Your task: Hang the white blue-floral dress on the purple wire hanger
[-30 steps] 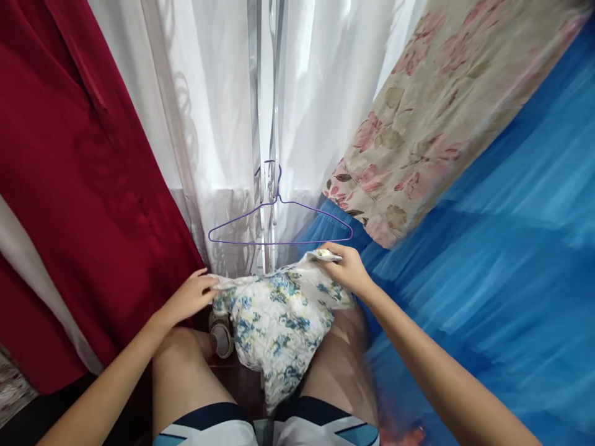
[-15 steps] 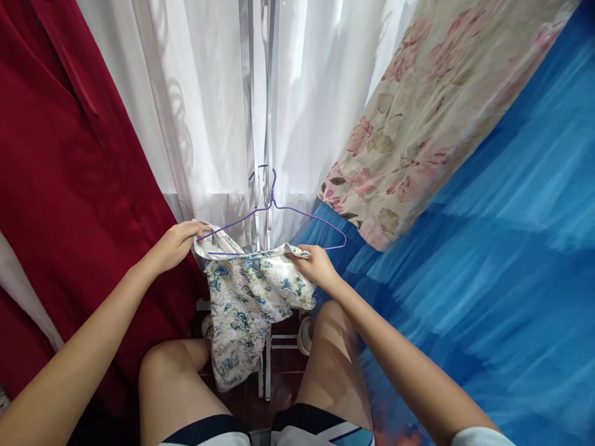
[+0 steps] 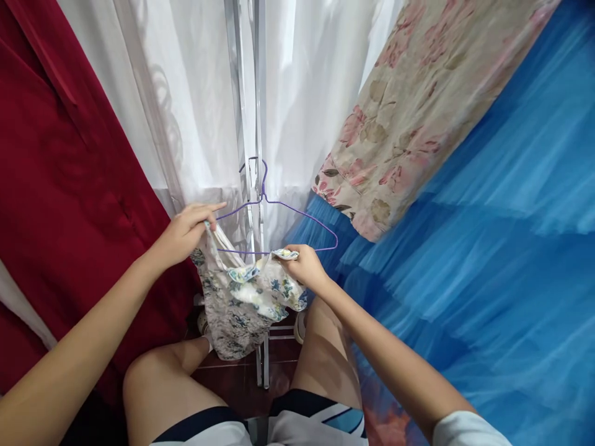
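Observation:
A white garment with a blue, green and yellow flower print [image 3: 242, 310] hangs between my hands; whether it is a skirt or a top I cannot tell. My left hand [image 3: 188, 230] pinches its upper edge on the left, with the index finger stretched out along the hanger. Gathered fabric at the right of the opening is gripped by my right hand [image 3: 304, 267]. A thin purple clothes hanger [image 3: 310, 215] hangs by its hook in front of the metal posts. Its left end is hidden behind my left hand and the cloth; the right end sticks out bare.
White metal posts [image 3: 258, 111] of a rack rise in the middle before white curtain-like fabric [image 3: 307, 93]. Dark red cloth [image 3: 83, 186] hangs at left. On the right hang a beige rose-print cloth [image 3: 395, 136] and blue tulle [image 3: 488, 248]. My bare knees flank the rack's foot [image 3: 263, 371].
My left hand has risen slightly, its index finger now extended, pulling up the garment's left edge. The opening's front edge sags lower. The view has shifted a little, moving the scene left.

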Motion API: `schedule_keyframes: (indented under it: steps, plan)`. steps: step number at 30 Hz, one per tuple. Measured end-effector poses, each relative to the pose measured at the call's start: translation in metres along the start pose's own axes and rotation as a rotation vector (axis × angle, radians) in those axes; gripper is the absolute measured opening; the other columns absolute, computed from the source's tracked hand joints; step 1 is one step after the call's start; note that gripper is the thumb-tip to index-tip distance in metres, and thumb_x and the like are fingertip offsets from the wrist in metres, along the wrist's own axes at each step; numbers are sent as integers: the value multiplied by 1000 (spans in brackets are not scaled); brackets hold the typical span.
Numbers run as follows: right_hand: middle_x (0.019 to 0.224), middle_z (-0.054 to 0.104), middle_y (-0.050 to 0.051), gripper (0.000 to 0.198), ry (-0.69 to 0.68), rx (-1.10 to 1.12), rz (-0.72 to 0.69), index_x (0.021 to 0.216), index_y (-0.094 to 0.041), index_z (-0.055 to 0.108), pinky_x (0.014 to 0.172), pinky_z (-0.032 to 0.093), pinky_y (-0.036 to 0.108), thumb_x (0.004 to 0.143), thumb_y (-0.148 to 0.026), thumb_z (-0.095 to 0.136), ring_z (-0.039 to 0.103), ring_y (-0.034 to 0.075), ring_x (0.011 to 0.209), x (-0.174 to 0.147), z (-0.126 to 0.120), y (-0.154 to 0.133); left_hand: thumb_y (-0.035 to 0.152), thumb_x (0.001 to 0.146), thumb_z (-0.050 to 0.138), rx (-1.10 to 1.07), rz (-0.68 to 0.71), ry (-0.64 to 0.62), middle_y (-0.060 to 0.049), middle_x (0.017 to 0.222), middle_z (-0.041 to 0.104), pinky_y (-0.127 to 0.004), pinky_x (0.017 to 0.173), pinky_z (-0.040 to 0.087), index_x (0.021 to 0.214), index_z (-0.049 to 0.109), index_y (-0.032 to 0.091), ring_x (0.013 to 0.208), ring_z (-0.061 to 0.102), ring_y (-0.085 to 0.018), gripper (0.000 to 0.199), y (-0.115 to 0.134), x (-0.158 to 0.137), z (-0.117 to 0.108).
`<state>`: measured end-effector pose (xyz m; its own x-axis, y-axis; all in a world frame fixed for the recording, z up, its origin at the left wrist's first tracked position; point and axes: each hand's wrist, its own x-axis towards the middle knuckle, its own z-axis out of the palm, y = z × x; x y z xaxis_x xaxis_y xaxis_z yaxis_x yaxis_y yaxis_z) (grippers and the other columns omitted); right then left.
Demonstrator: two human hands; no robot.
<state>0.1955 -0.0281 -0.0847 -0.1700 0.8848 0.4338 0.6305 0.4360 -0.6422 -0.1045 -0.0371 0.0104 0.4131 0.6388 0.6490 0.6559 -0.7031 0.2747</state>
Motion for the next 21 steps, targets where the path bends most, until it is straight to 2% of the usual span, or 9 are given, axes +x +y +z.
schedule_keyframes:
  steps: [2, 4, 7, 10, 12, 14, 17, 19, 21]
  plan:
    - [69, 72, 7, 17, -9, 38, 10, 77, -17, 74, 61, 42, 27, 78, -23, 59, 63, 21, 68, -4, -2, -1, 10, 81, 36, -72, 25, 13, -6, 135, 56, -39, 107, 38, 75, 57, 19, 127, 48, -23, 23, 9, 17, 18]
    - [76, 74, 7, 19, -33, 97, -21, 83, -17, 76, 67, 46, 28, 77, -20, 58, 66, 23, 75, -8, -7, 0, 13, 81, 40, -71, -2, 112, -9, 132, 54, -38, 102, 42, 83, 60, 18, 121, 52, -24, 20, 9, 28, 34]
    - [89, 75, 6, 38, -19, 190, -117, 110, -19, 73, 75, 49, 32, 75, -16, 56, 67, 24, 82, -21, -21, 4, 21, 82, 52, -55, -114, 254, -7, 107, 64, -30, 85, 47, 94, 63, 18, 94, 61, -20, 16, 0, 31, 52]
    - [77, 70, 3, 71, 201, 208, -89, 147, -20, 43, 66, 49, 32, 77, -15, 55, 60, 20, 64, -35, -39, 13, 31, 85, 56, -38, -175, 263, 0, 73, 62, -24, 67, 42, 83, 64, 17, 67, 55, -15, 16, -9, 23, 60]
    - [71, 67, 1, 81, 383, 180, -26, 155, -18, 26, 61, 47, 33, 80, -20, 58, 55, 19, 57, -36, -56, 20, 35, 86, 56, -22, -165, 266, 1, 66, 60, -24, 61, 38, 79, 66, 17, 60, 51, -13, 21, -9, 18, 61]
    - [77, 69, 4, 77, 463, 112, 9, 151, -16, 35, 65, 48, 34, 81, -28, 64, 57, 20, 63, -27, -76, 25, 36, 87, 57, -17, -156, 272, 1, 68, 62, -24, 61, 38, 81, 67, 18, 60, 52, -13, 22, -7, 16, 59]
    - [86, 72, 7, 42, 273, 28, 14, 115, -14, 70, 72, 49, 35, 81, -39, 66, 63, 23, 76, -8, -110, 27, 38, 86, 58, 27, -178, 280, 0, 77, 68, -24, 66, 40, 87, 70, 19, 66, 57, -15, 23, -9, 16, 49]
    - [76, 72, 6, 33, 39, 63, 44, 87, -14, 75, 68, 49, 33, 81, -45, 66, 64, 24, 74, -1, -128, 26, 41, 85, 60, 63, -231, 310, -2, 88, 71, -26, 73, 43, 97, 70, 21, 75, 61, -18, 26, -19, 14, 41]
    - [70, 71, 5, 34, -169, 219, 115, 79, -14, 75, 64, 50, 33, 77, -48, 71, 65, 25, 71, -1, -137, 24, 46, 83, 63, 14, -301, 322, -3, 94, 72, -27, 78, 44, 102, 69, 21, 84, 63, -20, 32, -36, 8, 37]
